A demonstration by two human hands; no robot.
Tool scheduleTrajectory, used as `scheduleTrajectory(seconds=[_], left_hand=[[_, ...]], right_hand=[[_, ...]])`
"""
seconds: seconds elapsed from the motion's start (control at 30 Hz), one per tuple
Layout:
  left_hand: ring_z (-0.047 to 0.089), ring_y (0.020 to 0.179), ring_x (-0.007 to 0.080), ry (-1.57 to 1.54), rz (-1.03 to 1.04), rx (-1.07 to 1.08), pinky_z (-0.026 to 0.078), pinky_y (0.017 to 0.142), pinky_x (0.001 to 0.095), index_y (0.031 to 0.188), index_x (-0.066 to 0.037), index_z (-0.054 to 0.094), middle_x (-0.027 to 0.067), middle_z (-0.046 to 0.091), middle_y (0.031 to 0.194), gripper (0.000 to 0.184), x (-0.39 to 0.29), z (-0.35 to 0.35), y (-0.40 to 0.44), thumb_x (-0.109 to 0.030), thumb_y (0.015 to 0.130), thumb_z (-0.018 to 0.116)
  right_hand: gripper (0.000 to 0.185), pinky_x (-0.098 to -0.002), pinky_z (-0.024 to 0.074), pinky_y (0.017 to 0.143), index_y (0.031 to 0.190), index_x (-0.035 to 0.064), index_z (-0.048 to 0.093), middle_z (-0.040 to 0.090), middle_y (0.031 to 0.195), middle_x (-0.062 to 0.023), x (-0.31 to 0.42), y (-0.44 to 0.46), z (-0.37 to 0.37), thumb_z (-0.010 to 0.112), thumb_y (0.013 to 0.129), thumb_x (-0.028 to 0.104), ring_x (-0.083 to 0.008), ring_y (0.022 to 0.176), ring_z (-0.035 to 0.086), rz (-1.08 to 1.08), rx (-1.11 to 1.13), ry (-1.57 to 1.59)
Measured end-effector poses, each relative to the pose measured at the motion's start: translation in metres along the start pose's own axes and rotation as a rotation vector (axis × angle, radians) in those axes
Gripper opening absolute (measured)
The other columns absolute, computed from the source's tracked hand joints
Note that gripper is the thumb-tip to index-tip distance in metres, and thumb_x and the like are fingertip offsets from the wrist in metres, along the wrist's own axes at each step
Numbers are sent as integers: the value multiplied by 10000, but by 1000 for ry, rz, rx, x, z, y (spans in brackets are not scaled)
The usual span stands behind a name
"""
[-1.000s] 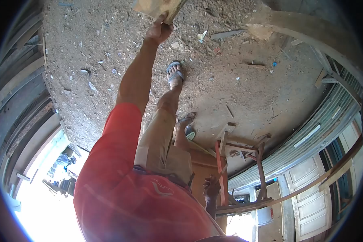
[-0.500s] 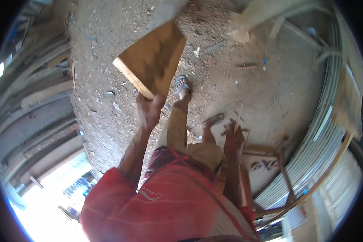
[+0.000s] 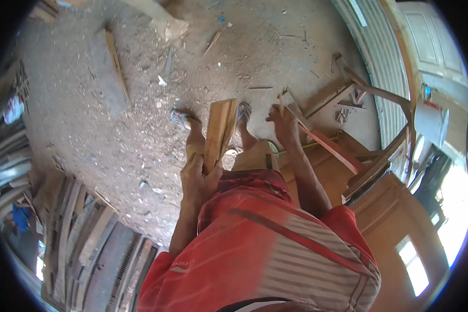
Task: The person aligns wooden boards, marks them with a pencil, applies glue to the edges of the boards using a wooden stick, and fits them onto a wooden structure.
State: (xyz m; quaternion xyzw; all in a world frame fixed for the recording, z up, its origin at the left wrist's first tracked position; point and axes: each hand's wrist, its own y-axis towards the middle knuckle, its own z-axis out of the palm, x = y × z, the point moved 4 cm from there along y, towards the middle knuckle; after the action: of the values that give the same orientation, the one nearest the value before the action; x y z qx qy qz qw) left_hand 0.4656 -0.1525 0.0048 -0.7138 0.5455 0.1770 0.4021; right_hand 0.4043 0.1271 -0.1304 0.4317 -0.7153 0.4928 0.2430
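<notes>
My left hand (image 3: pixel 196 177) is closed around the lower end of a short wooden board (image 3: pixel 218 130). The board points away from my body, with a long narrow face towards me. To the right, my right hand (image 3: pixel 286 127) is raised with its fingers curled around a thin light-brown stick (image 3: pixel 282 104); its exact kind is unclear. The two hands are apart, and the stick does not touch the board. Beyond the right hand lies a wooden frame (image 3: pixel 330 151), partly behind my forearm.
Stacked old planks (image 3: pixel 88 249) lie at lower left. A loose board (image 3: pixel 117 67) rests on the chip-strewn floor (image 3: pixel 140 135). Corrugated sheets (image 3: pixel 382 83) stand at right, near a white panelled door (image 3: pixel 434 39). A large brown wooden panel (image 3: pixel 385 223) is beside my right arm.
My view has swung to the right. The board has come closer to my body and turned from its broad face to a narrower one. My right hand appears higher up.
</notes>
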Motion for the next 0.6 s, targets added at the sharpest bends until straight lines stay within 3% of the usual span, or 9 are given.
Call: scheduleTrajectory(seconds=[0.1,0.13,0.23,0.27,0.37,0.4,0.47,0.53,0.6], left_hand=[[566,621,343,-6,152,-52,445,566,425,806,13,547,161,560,722,258,-26,-15,-4,-140,800,756],[571,627,326,-57,142,-42,445,561,412,810,14,554,153,563,728,254,-35,-20,-8,-137,793,758],[562,623,304,-73,291,-115,440,552,400,809,16,559,152,557,726,255,-61,-40,-24,-135,785,763],[593,706,241,-108,184,-82,470,617,359,921,37,604,129,602,805,259,-63,-51,-31,-163,817,731],[606,843,191,-451,207,-255,486,736,322,1088,70,610,116,641,943,355,-83,-83,-47,-194,860,673],[592,975,175,-428,236,-232,473,849,306,1203,87,579,109,643,1072,445,-78,-95,-51,-219,884,632],[597,996,176,-599,204,-235,474,863,312,1204,87,582,108,648,1089,443,-64,-106,-57,-214,882,632],[603,1038,178,-705,173,-202,476,887,322,1231,83,582,105,651,1130,468,-41,-114,-65,-229,888,643],[606,1052,179,-722,193,-181,476,897,322,1241,80,584,112,650,1155,480,-29,-117,-66,-245,894,651]], right_hand=[[425,-353,480,636,1134,-3,648,710,984,-125,-45,-5,-29,612,962,384,-205,780,685,305,-72,342],[530,-319,523,645,1159,-82,610,687,942,-158,-39,-12,-30,616,947,403,-242,802,734,305,-83,391],[591,-323,490,559,1236,-93,567,688,955,-188,-94,-6,-10,607,955,425,-258,814,735,530,-123,538],[668,-311,428,448,1263,-94,535,691,936,-200,-123,-4,7,582,968,504,-241,661,683,625,-173,658],[752,-314,388,391,1295,-77,510,689,984,-208,-121,-13,48,523,974,603,-245,648,664,782,-260,1020],[757,-319,394,392,1300,-74,506,683,1015,-208,-112,-6,66,521,973,609,-250,662,673,727,-225,1126],[767,-331,406,393,1309,-67,499,672,1075,-208,-94,-1,93,519,972,621,-259,690,689,633,-157,1312],[710,-345,492,480,1352,-54,468,634,1178,-211,-78,3,103,520,996,559,-272,870,706,522,-166,1339],[575,-387,598,794,1395,-18,438,576,1313,-178,-56,8,112,533,1029,415,-278,1089,665,358,-212,1610]])
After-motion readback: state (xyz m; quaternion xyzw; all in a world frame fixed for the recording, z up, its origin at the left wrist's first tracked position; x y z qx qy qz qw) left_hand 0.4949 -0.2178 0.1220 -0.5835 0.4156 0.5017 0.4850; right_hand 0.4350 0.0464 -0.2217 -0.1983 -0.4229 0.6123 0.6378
